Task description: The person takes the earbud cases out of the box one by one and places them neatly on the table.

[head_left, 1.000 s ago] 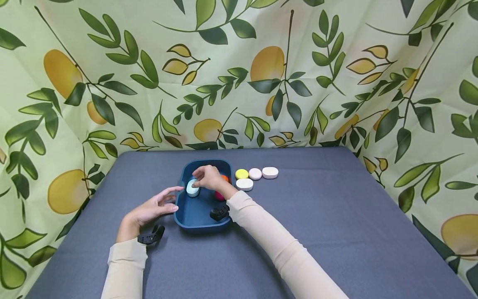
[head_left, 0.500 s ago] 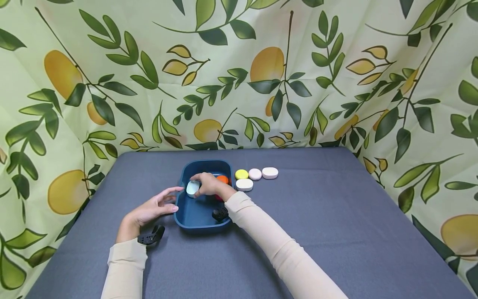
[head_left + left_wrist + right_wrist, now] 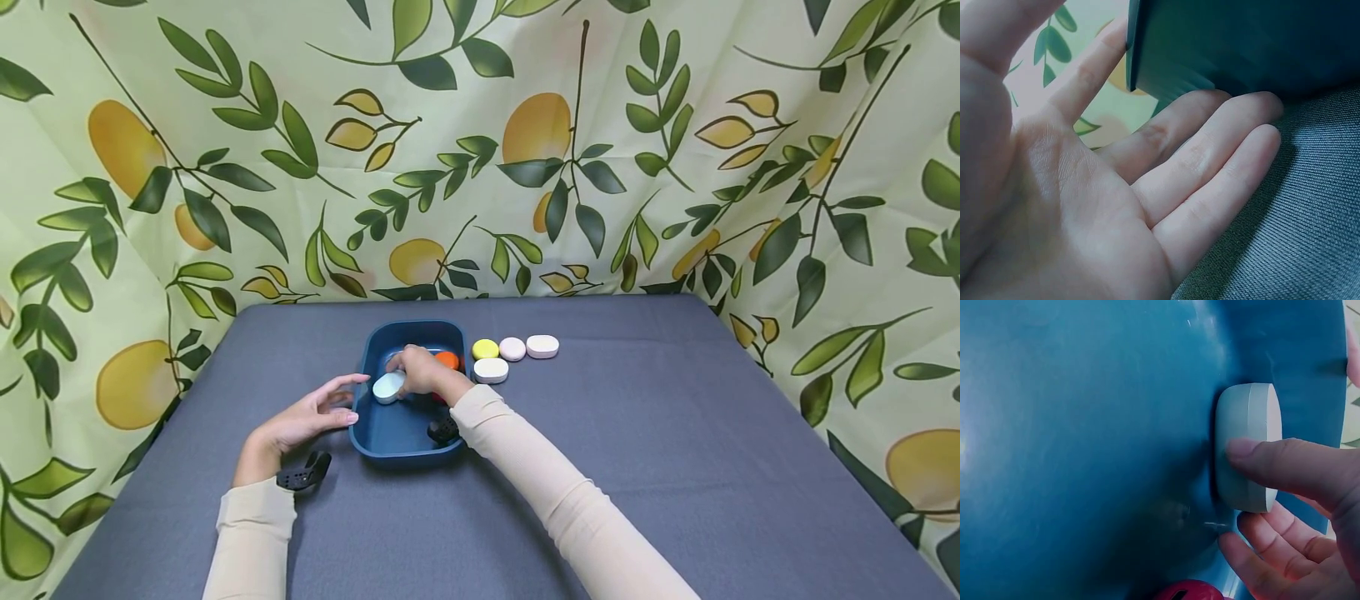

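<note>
Inside the dark blue tray (image 3: pixel 405 446), my right hand (image 3: pixel 422 369) pinches a pale blue oval bar, like a bar of soap (image 3: pixel 1238 450), near the tray's left wall. In the right wrist view the thumb (image 3: pixel 1285 464) presses its side, with the other fingers behind and below it. The bar stands on edge in that view. My left hand (image 3: pixel 318 412) is at the tray's left side with fingers extended. The left wrist view shows its index finger (image 3: pixel 1091 75) against the tray's edge and the other fingertips by the wall (image 3: pixel 1241 50).
An orange piece (image 3: pixel 447 360) and a crimson one (image 3: pixel 1190 591) lie in the tray, partly hidden by my right arm. Right of the tray are a yellow round piece (image 3: pixel 485 350), a pale pink one (image 3: pixel 512 349) and two whitish ovals (image 3: pixel 491 371). A patterned cloth (image 3: pixel 480 208) hangs behind the table.
My right hand has lowered slightly and shifted round the pale blue bar. The bar has turned from lengthwise to more crosswise in the head view. The left hand keeps its place.
</note>
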The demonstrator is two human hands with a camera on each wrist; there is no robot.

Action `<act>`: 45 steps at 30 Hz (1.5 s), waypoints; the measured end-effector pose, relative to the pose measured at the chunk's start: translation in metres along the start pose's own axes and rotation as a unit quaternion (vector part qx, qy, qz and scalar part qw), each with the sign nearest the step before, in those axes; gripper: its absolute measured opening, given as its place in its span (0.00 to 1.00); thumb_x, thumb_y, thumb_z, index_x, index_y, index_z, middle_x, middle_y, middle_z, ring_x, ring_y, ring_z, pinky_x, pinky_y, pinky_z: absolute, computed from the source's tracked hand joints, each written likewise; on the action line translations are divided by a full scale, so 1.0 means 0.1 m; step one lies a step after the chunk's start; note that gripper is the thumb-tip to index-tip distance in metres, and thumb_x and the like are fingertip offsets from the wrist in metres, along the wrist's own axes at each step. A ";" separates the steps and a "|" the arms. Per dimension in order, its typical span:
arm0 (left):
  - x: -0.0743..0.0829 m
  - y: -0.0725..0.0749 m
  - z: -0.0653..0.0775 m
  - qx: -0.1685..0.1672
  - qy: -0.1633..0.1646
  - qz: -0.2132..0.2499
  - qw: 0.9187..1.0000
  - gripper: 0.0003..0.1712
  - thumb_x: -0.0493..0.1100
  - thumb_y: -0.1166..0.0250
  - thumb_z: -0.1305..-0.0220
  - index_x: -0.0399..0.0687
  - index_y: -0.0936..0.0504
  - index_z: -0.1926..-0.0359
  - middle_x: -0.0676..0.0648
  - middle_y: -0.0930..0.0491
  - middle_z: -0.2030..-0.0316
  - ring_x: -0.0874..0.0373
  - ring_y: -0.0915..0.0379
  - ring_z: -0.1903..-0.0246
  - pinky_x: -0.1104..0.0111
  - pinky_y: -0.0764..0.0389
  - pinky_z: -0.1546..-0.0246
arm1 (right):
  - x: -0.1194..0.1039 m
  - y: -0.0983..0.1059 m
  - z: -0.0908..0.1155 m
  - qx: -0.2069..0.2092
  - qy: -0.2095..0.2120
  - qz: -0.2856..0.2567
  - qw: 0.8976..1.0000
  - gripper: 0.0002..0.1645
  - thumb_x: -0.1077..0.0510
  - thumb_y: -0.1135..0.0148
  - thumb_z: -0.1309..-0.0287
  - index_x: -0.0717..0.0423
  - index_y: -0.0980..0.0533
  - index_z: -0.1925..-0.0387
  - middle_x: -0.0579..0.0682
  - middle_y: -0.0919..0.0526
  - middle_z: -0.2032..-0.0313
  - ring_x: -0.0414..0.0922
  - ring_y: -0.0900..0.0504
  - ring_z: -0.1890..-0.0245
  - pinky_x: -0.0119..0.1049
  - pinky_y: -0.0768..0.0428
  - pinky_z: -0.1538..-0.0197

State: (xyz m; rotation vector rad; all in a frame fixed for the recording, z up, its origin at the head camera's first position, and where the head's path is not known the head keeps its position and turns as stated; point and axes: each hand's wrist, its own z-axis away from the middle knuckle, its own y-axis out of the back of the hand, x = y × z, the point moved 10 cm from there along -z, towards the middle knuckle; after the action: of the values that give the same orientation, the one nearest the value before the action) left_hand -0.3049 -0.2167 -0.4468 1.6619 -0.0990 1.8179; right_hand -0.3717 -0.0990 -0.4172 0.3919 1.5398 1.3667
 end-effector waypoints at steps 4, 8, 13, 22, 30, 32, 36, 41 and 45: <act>0.00 0.00 0.00 0.000 -0.002 -0.002 1.000 0.38 0.45 0.40 0.34 0.49 0.46 0.28 0.28 0.46 0.30 0.30 0.50 0.31 0.40 0.34 0.38 | -0.01 0.00 0.00 0.000 0.007 0.002 1.000 0.26 0.61 0.27 0.52 0.55 0.20 0.48 0.52 0.16 0.49 0.44 0.23 0.53 0.30 0.25 0.47; 0.01 -0.01 0.00 0.000 -0.003 -0.002 1.000 0.38 0.45 0.40 0.34 0.50 0.46 0.28 0.28 0.46 0.30 0.31 0.50 0.31 0.40 0.34 0.38 | -0.01 0.04 0.01 0.004 0.009 -0.003 1.000 0.25 0.61 0.26 0.53 0.57 0.20 0.49 0.52 0.14 0.50 0.44 0.22 0.55 0.31 0.24 0.45; 0.01 -0.01 0.00 0.000 -0.003 -0.004 1.000 0.38 0.45 0.40 0.34 0.50 0.46 0.28 0.29 0.44 0.31 0.32 0.47 0.32 0.42 0.32 0.39 | 0.01 0.10 0.01 0.016 -0.001 -0.021 1.000 0.25 0.60 0.26 0.53 0.58 0.20 0.50 0.53 0.14 0.51 0.45 0.20 0.55 0.32 0.23 0.46; -0.01 0.00 0.01 -0.005 -0.008 -0.002 1.000 0.39 0.45 0.40 0.34 0.49 0.48 0.27 0.28 0.43 0.31 0.32 0.44 0.33 0.44 0.30 0.39 | 0.01 0.29 0.12 0.063 0.009 -0.062 0.996 0.24 0.57 0.23 0.57 0.58 0.18 0.55 0.54 0.12 0.55 0.45 0.17 0.54 0.29 0.25 0.53; 0.00 -0.01 0.00 -0.006 -0.006 0.001 1.000 0.40 0.46 0.39 0.34 0.48 0.48 0.27 0.28 0.45 0.31 0.32 0.45 0.32 0.42 0.31 0.39 | 0.10 0.51 0.32 0.094 0.015 -0.124 0.988 0.26 0.58 0.23 0.57 0.60 0.19 0.53 0.56 0.13 0.55 0.44 0.19 0.60 0.26 0.25 0.59; 0.00 -0.01 0.01 -0.003 -0.005 -0.001 1.000 0.40 0.46 0.39 0.35 0.49 0.48 0.27 0.28 0.45 0.31 0.31 0.45 0.32 0.42 0.31 0.39 | 0.12 0.57 0.37 0.101 0.018 -0.135 0.986 0.25 0.58 0.23 0.57 0.60 0.19 0.54 0.56 0.13 0.56 0.44 0.19 0.62 0.25 0.25 0.60; 0.00 0.01 0.01 -0.001 -0.005 -0.003 1.000 0.40 0.47 0.39 0.35 0.49 0.48 0.27 0.28 0.44 0.31 0.31 0.45 0.33 0.42 0.31 0.39 | 0.18 0.69 0.47 0.120 0.024 -0.148 0.981 0.24 0.58 0.23 0.57 0.60 0.18 0.55 0.56 0.12 0.57 0.44 0.17 0.63 0.25 0.25 0.60; 0.00 0.00 0.00 -0.002 -0.007 -0.001 1.000 0.41 0.47 0.39 0.35 0.48 0.48 0.27 0.27 0.43 0.31 0.32 0.42 0.33 0.43 0.30 0.40 | 0.30 0.78 0.60 0.145 0.025 -0.169 0.974 0.23 0.59 0.23 0.58 0.60 0.18 0.56 0.56 0.12 0.58 0.46 0.14 0.61 0.26 0.22 0.59; 0.00 -0.01 0.00 -0.002 -0.008 0.001 1.000 0.41 0.46 0.38 0.36 0.48 0.47 0.27 0.27 0.42 0.32 0.33 0.40 0.34 0.44 0.29 0.40 | 0.40 0.83 0.66 0.158 0.019 -0.183 0.970 0.23 0.60 0.23 0.58 0.60 0.18 0.56 0.57 0.12 0.58 0.46 0.14 0.61 0.28 0.20 0.59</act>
State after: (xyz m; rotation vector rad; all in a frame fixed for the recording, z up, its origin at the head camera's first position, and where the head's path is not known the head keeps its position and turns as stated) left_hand -0.3042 -0.2157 -0.4469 1.6741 -0.1104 1.8053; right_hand -0.3649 -0.0055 -0.3535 0.2569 1.7663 0.8493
